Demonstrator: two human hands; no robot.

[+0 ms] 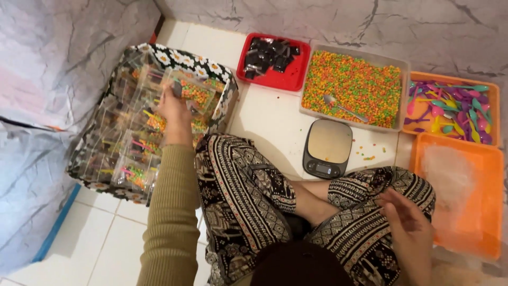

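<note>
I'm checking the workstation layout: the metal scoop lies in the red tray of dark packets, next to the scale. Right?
Not quite. The head view shows the metal scoop lying in the clear tub of multicoloured candy, not in the red tray. The scale does sit close in front.

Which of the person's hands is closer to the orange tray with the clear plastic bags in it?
The right hand. It hovers over the knee just beside the orange tray. The left hand is far across, holding a filled packet over the flowered box.

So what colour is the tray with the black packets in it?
Red. The tray sits on the white floor beside the tub of colourful beads, clearest in the head view.
</note>
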